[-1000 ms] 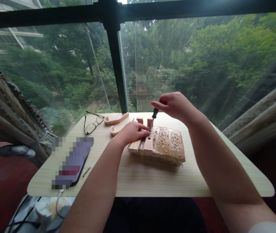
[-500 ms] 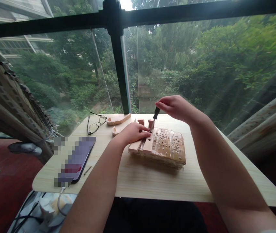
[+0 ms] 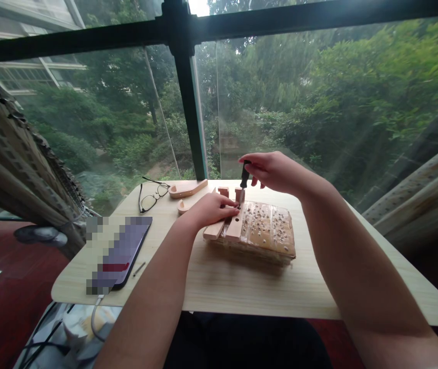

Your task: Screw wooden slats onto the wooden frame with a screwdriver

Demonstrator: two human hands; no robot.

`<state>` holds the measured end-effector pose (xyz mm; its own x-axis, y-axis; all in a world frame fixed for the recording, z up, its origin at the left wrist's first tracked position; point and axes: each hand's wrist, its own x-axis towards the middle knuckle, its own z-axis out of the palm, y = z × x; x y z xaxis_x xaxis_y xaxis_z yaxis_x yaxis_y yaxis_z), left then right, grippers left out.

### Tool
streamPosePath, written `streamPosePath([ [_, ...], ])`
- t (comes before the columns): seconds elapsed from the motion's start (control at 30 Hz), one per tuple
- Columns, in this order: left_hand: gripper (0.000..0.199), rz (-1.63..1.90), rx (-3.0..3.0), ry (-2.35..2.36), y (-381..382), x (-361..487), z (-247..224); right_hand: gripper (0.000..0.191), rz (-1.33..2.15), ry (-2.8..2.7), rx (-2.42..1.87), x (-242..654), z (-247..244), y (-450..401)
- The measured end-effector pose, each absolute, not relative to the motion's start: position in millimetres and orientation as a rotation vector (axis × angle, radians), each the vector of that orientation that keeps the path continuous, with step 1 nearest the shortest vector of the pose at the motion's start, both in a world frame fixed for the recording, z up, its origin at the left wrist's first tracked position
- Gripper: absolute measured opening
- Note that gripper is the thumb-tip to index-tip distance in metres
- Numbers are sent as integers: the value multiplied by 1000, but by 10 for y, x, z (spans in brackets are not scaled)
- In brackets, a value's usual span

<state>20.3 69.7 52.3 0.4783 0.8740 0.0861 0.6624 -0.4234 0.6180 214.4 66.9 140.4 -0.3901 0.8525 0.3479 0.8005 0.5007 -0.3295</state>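
Observation:
A black-handled screwdriver [image 3: 245, 174] stands nearly upright, its handle between the fingers of my right hand [image 3: 269, 168]. Its tip meets a pale wooden piece [image 3: 235, 228] with a dark hole in it. My left hand [image 3: 216, 207] presses its fingers on the wood beside the tip; whether they pinch a screw is too small to tell. Another wooden piece [image 3: 214, 230] lies to the left, partly under that hand. Both pieces rest on the left part of a plastic-wrapped brown block [image 3: 269, 230] dotted with small light bits.
On the table [image 3: 242, 297] are eyeglasses [image 3: 148, 202], a curved wooden part [image 3: 188, 188], another curved part [image 3: 183, 206] partly behind my left hand, a partly blurred phone [image 3: 134, 246] with a cable, and a small metal screw [image 3: 139, 269]. A window stands behind.
My right hand has shifted slightly left and its fingers have changed their hold on the screwdriver, whose handle now leans less to the right. My left hand stays on the wood.

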Motion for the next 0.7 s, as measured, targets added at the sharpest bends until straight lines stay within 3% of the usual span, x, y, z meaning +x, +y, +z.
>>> streamPosePath([
  [0.13,39,531,2233,1262,696,208,548,42,-205,-2187,-1372,2068,1327,729],
  [0.23,36,524,2248,1262,699,214,559,34,-177,-2173,-1306,2023,1262,767],
  [0.43,35,531,2260,1258,694,213,558,40,-30,-2288,-1266,2092,1366,686],
  [0.63,38,540,2251,1282,675,210,561,49,-405,-2190,-1463,2089,1378,699],
  [0.7,38,537,2250,1280,673,211,559,42,-381,-2188,-1448,2063,1342,708],
])
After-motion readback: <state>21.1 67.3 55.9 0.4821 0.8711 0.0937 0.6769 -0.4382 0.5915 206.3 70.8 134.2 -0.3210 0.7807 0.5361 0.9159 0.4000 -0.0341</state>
